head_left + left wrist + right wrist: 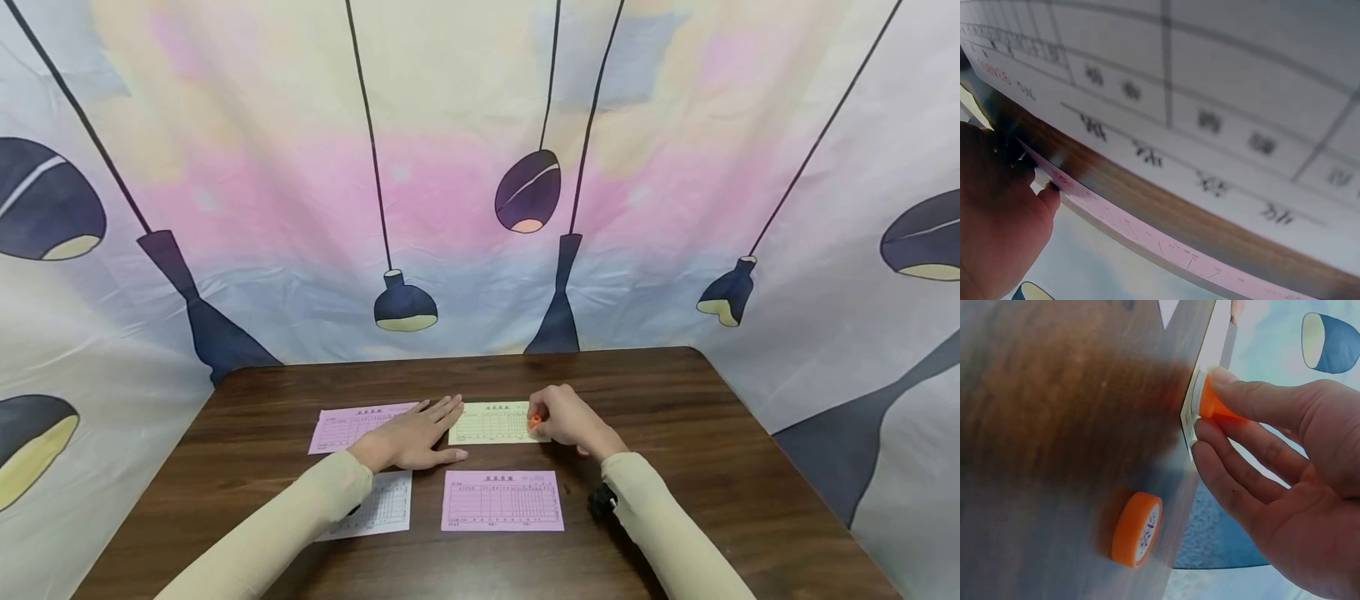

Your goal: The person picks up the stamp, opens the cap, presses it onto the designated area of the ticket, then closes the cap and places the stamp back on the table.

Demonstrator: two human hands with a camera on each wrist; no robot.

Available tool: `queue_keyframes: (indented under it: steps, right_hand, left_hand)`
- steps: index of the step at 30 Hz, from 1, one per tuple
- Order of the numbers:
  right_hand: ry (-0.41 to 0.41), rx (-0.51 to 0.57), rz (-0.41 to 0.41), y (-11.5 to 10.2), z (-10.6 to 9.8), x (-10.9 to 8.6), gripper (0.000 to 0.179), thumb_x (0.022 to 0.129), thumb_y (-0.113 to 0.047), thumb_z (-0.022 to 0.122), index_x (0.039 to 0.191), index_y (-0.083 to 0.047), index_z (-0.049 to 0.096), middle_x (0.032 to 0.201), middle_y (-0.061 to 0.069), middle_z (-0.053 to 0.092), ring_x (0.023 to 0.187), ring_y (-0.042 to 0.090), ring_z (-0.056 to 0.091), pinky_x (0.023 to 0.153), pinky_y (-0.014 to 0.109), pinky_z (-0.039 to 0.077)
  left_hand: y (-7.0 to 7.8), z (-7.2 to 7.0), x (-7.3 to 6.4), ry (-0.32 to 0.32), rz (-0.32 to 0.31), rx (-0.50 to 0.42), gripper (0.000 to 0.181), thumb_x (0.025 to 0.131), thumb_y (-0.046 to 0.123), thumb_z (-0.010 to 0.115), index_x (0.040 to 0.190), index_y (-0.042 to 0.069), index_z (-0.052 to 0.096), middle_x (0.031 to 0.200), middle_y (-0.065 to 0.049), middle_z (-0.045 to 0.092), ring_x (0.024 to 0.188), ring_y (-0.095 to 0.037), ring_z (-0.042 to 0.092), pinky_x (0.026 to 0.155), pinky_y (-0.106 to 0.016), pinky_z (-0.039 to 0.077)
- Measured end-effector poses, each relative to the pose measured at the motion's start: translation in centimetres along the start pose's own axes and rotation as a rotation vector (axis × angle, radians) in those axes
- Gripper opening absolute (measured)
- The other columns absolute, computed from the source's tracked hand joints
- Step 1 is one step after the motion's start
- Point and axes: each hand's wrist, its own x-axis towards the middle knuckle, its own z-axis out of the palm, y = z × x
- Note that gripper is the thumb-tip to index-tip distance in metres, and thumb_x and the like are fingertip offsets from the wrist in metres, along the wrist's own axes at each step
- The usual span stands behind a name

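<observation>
A yellow printed form slip (pixel 491 427) lies at the back middle of the table. My right hand (pixel 567 418) pinches an orange round stamp (pixel 1213 401) between thumb and fingers, its pale base down at the slip's right end. On the table close to that hand rests the stamp's orange cap (pixel 1137 530), a printed label on its round face. Spread with straight fingers, my left hand (pixel 415 435) has its fingertips at the yellow slip's left edge. It partly covers a pink slip (pixel 341 428) to the left.
Nearer the front, a second pink slip (pixel 502 502) lies flat, with a white slip (pixel 392 500) left of it, partly hidden by my left sleeve. Behind the dark wooden table (pixel 637 375) hangs a cloth (pixel 465 167) printed with lamps.
</observation>
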Motion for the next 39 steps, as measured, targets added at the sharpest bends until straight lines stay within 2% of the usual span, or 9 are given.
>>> queue_keyframes:
  steps: [8,22,39]
  right_hand:
    - [0.014,0.001,0.035,0.8,-0.1,-0.5,0.02,0.084,-0.005,0.087,0.079,-0.018,0.072,0.075,-0.008,0.069,0.07,0.007,0.059,0.067,0.027,0.053]
    - [-0.017,0.029,0.07,-0.7,-0.3,0.5,0.023,0.08,-0.002,0.089,0.074,-0.016,0.071,0.075,-0.005,0.067,0.07,0.012,0.058,0.065,0.028,0.051]
    - [-0.041,0.028,0.104,-0.8,-0.2,0.8,0.025,0.079,-0.001,0.09,0.072,-0.016,0.071,0.074,-0.004,0.067,0.069,0.014,0.058,0.063,0.028,0.05]
  left_hand:
    - [0.6,0.3,0.6,-0.018,0.03,-0.001,0.097,0.1,0.082,0.032,0.171,0.019,0.009,0.18,0.0,0.005,0.167,-0.019,0.01,0.137,-0.049,0.013]
    - [-0.1,0.0,0.0,-0.013,0.006,0.015,0.097,0.1,0.081,0.033,0.171,0.019,0.01,0.18,0.0,0.005,0.167,-0.019,0.011,0.137,-0.049,0.013]
    - [-0.1,0.1,-0.1,0.003,0.006,0.016,0.098,0.099,0.082,0.032,0.171,0.018,0.01,0.18,-0.001,0.006,0.167,-0.019,0.012,0.137,-0.048,0.014]
